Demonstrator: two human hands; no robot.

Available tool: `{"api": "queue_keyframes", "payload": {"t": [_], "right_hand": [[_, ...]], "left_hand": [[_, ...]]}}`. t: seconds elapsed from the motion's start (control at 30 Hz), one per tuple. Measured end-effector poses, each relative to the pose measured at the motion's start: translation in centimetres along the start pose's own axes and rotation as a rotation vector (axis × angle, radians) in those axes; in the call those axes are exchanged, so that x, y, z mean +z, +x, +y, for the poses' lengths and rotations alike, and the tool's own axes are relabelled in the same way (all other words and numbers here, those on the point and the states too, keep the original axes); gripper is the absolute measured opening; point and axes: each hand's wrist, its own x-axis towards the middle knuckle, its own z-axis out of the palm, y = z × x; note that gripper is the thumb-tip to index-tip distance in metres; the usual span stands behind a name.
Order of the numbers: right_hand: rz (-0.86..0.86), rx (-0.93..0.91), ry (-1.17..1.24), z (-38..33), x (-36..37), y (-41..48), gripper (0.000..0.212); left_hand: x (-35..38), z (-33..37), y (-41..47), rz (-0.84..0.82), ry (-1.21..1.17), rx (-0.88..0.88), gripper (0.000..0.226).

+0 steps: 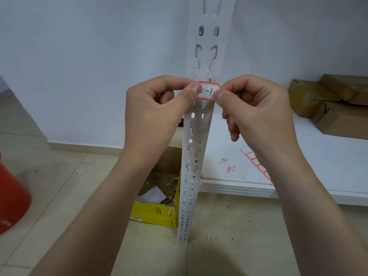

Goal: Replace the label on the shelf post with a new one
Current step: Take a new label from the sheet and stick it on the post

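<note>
Bucket on the far left, red, standing on the tiled floor and well out of play. Moving in, an open yellow box sits on the floor just beside the foot of the post, with paper scraps inside.

Now the action. The left hand has thumb and forefinger pinched on the left end of the label, the other fingers curled in behind. That label is white with a red border and dark handwriting, held flat across the face of the white slotted shelf post at about mid-height. The right hand mirrors it, pinching the right end. Whether the sticker is touching the metal, I can't tell from here.

Further right, torn red scraps lie on the white shelf board, a label sheet peeks out under the right wrist, and brown parcels sit at the back.

My read: the old label looks to be off and this is the placing step. Next comes levelling it over the slots, pressing the middle down first, then smoothing outward as each pinch lets go.
</note>
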Motion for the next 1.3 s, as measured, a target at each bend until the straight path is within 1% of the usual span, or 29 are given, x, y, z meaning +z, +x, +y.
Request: {"api": "queue_keyframes", "payload": {"t": [0.1,0.2,0.3,0.87,1.07,1.3], "right_hand": [[0.021,0.022,-0.014,0.4,0.2,0.1,0.022],[0.031,0.037,-0.016,0.6,0.6,0.3,0.018],[0.056,0.015,-0.041,0.8,0.9,0.6,0.02],[0.152,-0.029,-0.073,0.4,1.6,0.9,0.019],[0.167,-0.031,-0.09,0.3,1.8,0.9,0.022],[0.168,-0.049,-0.116,0.2,1.8,1.0,0.025]], "left_hand": [[0.0,-0.5,0.0,0.0,0.035,-0.015,0.007],[0.1,-0.7,0.0,0.019,0.039,-0.043,0.005],[0.2,-0.6,0.0,0.041,0.038,-0.061,0.002],[0.8,0.0,0.5,0.126,0.036,-0.077,0.012],[1.0,-0.2,0.5,0.153,0.06,-0.06,0.008],[1.2,-0.2,0.4,0.166,0.084,-0.058,0.011]]}}
